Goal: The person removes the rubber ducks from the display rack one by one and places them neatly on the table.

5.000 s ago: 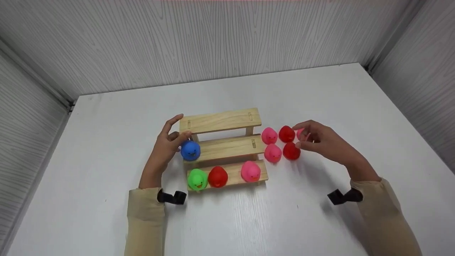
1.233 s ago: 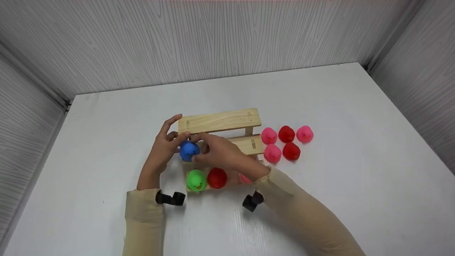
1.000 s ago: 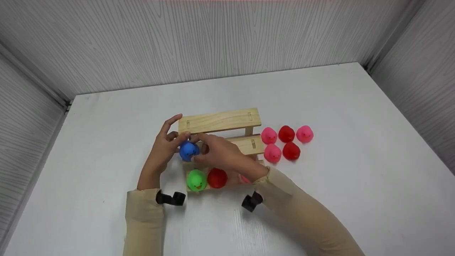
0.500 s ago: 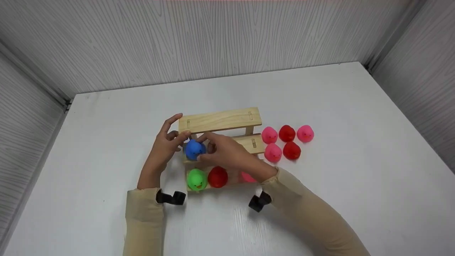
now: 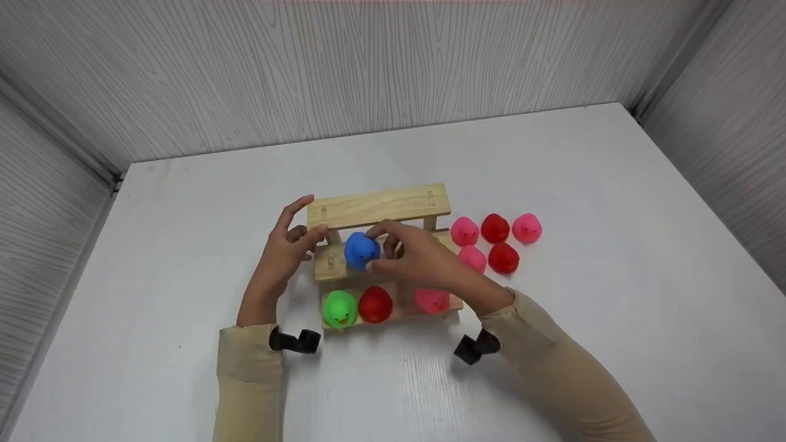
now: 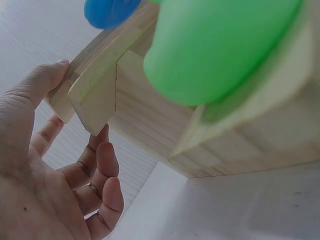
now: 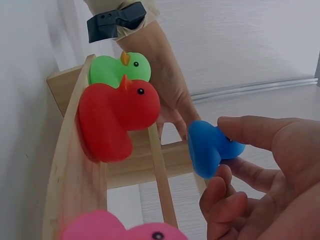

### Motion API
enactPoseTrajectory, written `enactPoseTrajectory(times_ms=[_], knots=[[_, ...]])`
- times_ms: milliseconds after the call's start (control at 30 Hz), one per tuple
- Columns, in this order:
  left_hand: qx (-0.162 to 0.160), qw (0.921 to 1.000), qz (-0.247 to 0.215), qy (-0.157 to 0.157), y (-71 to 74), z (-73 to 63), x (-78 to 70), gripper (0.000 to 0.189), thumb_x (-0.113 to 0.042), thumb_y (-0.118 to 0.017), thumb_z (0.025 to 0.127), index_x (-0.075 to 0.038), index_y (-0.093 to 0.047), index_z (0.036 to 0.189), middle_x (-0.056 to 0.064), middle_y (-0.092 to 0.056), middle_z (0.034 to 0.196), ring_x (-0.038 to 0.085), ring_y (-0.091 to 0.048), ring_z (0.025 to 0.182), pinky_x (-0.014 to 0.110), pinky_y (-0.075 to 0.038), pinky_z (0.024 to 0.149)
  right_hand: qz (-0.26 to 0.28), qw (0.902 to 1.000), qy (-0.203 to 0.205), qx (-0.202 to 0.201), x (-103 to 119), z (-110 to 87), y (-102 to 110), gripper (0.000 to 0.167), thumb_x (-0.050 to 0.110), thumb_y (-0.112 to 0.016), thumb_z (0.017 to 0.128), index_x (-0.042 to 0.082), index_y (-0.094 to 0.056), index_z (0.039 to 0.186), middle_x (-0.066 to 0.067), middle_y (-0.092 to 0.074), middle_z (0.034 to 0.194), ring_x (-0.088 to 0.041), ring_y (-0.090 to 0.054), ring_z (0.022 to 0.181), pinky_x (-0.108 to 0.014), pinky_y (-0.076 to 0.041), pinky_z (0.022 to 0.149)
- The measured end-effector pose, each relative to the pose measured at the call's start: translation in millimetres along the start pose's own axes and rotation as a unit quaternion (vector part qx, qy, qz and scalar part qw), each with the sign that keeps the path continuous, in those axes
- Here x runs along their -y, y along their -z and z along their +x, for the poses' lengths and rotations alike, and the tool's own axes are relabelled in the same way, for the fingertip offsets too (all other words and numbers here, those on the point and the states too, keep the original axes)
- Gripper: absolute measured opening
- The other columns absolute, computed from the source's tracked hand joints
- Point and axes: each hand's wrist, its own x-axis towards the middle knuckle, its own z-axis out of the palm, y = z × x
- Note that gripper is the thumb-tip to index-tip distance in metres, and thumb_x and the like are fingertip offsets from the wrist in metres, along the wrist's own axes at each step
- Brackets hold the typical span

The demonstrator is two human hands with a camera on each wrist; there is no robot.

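Observation:
A three-step wooden rack point(image 5: 381, 205) stands on the white table. My left hand point(image 5: 280, 261) holds its left end; in the left wrist view, the thumb point(image 6: 42, 82) lies on the edge of the board. Over the middle step, my right hand point(image 5: 424, 258) pinches a blue rubber duck point(image 5: 359, 248) between thumb and fingers. Whether the duck touches that step, I cannot tell. On the lowest step sit a green duck point(image 5: 339, 309), a red duck point(image 5: 375, 304) and a pink duck point(image 5: 431, 300), with a gap between the red and pink ones.
Right of the rack, several ducks stand in two rows on the table, among them a pink duck point(image 5: 527, 228) and a red duck point(image 5: 504, 258). Grey wood-grained panels point(image 5: 368, 73) enclose the back and sides.
My right hand came from the loose ducks to the blue duck at the middle step's left end, then shifted it rightward. My left hand stays at the rack's left end.

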Motion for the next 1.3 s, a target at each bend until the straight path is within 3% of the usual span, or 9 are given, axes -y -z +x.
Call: enactPoseTrajectory(times_ms=[467,767,1300], knots=[[0.002,0.9999,-0.012,-0.012,0.0,-0.6,0.6,0.066,-0.031,-0.065,0.091,-0.029,-0.033,0.149,0.014,-0.061,0.097,0.015,-0.053,0.08,0.031,-0.041,0.073,-0.005,0.9997,0.015,-0.02,-24,-26.5,36,0.042,0.019,-0.072,0.086,0.012,-0.056,0.125,-0.006,-0.056,0.092,-0.02,-0.053,0.083,-0.027,-0.046,0.068],[-0.001,0.9999,-0.008,-0.012,1.5,-0.3,0.2,0.066,-0.031,-0.065,0.091,-0.03,-0.033,0.148,0.013,-0.061,0.096,0.014,-0.053,0.079,0.031,-0.041,0.073,-0.025,0.9984,0.002,-0.051,-50,-40.6,62,0.042,0.02,-0.072,0.086,0.01,-0.057,0.124,-0.007,-0.056,0.094,-0.02,-0.052,0.086,-0.026,-0.045,0.067],[0.001,0.9999,-0.004,-0.011,0.6,-0.6,1.8,0.065,-0.034,-0.065,0.091,-0.032,-0.033,0.148,0.014,-0.061,0.098,0.016,-0.054,0.081,0.032,-0.041,0.075,-0.068,0.9914,-0.052,-0.099,-75,-70.6,110,0.048,0.023,-0.07,0.088,0.008,-0.051,0.13,-0.011,-0.056,0.102,-0.023,-0.053,0.09,-0.027,-0.047,0.072]])
